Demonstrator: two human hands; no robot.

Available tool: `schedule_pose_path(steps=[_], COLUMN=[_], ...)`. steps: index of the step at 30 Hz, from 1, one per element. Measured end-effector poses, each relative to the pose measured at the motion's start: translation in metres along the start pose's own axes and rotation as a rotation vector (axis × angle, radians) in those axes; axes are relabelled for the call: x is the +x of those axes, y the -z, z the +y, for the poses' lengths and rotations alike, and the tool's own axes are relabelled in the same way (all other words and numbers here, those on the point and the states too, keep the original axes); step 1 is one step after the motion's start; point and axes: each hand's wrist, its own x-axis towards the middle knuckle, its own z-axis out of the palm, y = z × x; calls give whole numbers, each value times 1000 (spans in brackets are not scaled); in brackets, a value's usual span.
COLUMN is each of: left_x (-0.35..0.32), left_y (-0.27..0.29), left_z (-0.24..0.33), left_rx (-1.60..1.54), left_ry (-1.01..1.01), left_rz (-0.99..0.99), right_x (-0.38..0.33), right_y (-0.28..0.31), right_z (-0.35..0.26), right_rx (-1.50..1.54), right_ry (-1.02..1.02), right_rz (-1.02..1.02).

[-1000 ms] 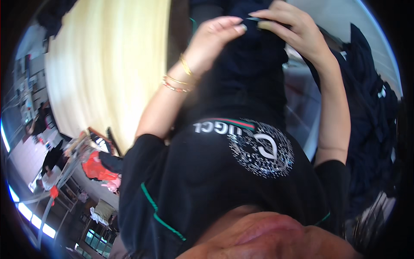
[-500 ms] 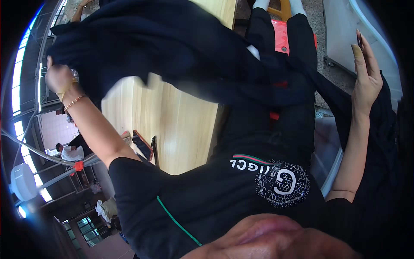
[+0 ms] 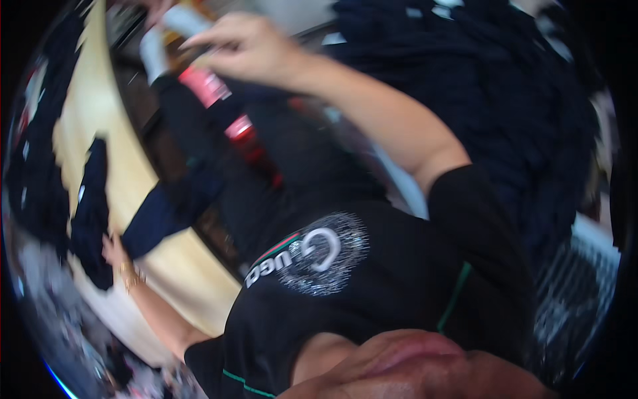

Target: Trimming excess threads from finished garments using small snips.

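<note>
While the left hand [image 3: 114,251] meets navy cloth [image 3: 161,216] lying across the table [image 3: 189,279], the right [image 3: 249,50] curls beyond the table; I can't tell either grip through blur. Positioning cloth seems the step, next wanting a steady hold.

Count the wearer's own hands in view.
2: left hand at the dark cloth over the pale tabletop; right hand near the picture's top, blurred. Neither is hidden.
</note>
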Motion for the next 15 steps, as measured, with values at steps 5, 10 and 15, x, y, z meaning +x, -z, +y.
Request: schedule_pose_path(steps=[5, 10, 15], left_x=[91, 167, 141], left_y=[-37, 86, 57], left_z=[4, -13, 255], left_rx=[372, -40, -135], left_ry=[-61, 330, -490], left_rz=[-84, -522, 282], right_x=[-21, 4, -15], right_y=[27, 65, 184], right_z=[-6, -44, -40], right_rx=[12, -31, -480], right_ry=[-103, 5, -95], right_rz=[68, 70, 79])
